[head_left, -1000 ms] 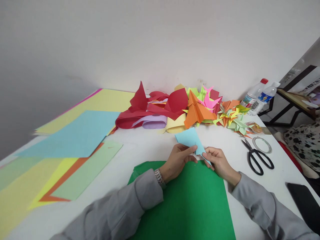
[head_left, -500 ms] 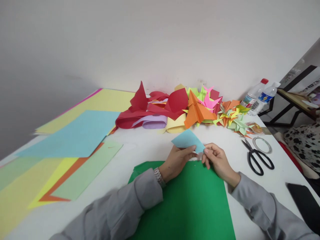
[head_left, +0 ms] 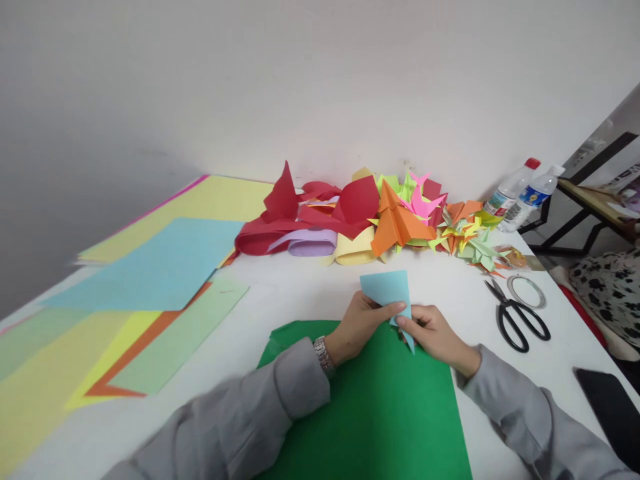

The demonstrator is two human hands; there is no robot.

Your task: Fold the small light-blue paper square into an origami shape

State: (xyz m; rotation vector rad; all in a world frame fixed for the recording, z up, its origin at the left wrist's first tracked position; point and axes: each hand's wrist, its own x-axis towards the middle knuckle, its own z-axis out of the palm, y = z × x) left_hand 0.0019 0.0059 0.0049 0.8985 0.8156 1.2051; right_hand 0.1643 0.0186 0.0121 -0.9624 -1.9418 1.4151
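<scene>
Both hands are meeting over the far edge of the big green sheet (head_left: 370, 407), which is lying flat on the white table (head_left: 300, 297). The left hand (head_left: 357, 323) is pinching a small folded piece of light blue paper (head_left: 387, 288), thumb lying across its lower part. The right hand (head_left: 433, 333) is closing its fingertips on the same piece from the other side, just beside the narrow tip that is pointing down at the green. The blue piece is standing up between them, broad end away from the person. A wristwatch (head_left: 324, 355) is showing at the left cuff. Black scissors (head_left: 520, 315) and a tape ring (head_left: 525, 291) are lying well to the right. A heap of folded coloured paper (head_left: 400, 223) is sitting along the wall, and flat coloured sheets (head_left: 150, 267) are spreading out on the left.
</scene>
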